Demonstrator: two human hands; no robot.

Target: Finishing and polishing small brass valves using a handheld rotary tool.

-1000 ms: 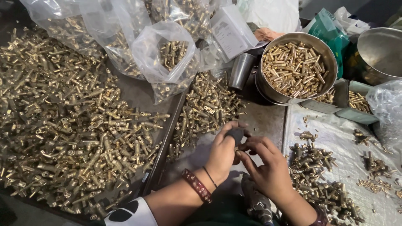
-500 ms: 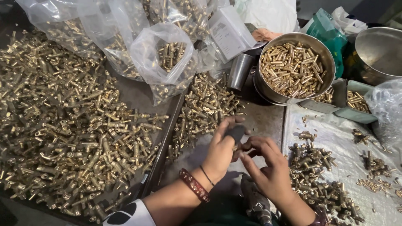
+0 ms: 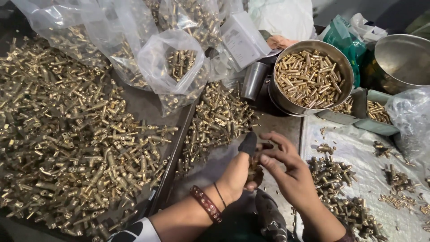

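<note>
Huge spread of brass fittings (image 3: 76, 148) covers the tray at left, steel bowl (image 3: 313, 76) of brass pins at upper right, plastic bags (image 3: 172, 67) of parts up top. Left hand (image 3: 235, 175) and right hand (image 3: 289, 175) meet at centre, both pinched narrow on one small brass piece (image 3: 254, 170) between the fingertips, above the grey work surface (image 3: 210, 166).

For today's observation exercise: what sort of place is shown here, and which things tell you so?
Probably a small metal-parts workshop bench: a big loose heap of brass fittings, a steel bowl full of brass pieces, and clear plastic bags holding more.
</note>
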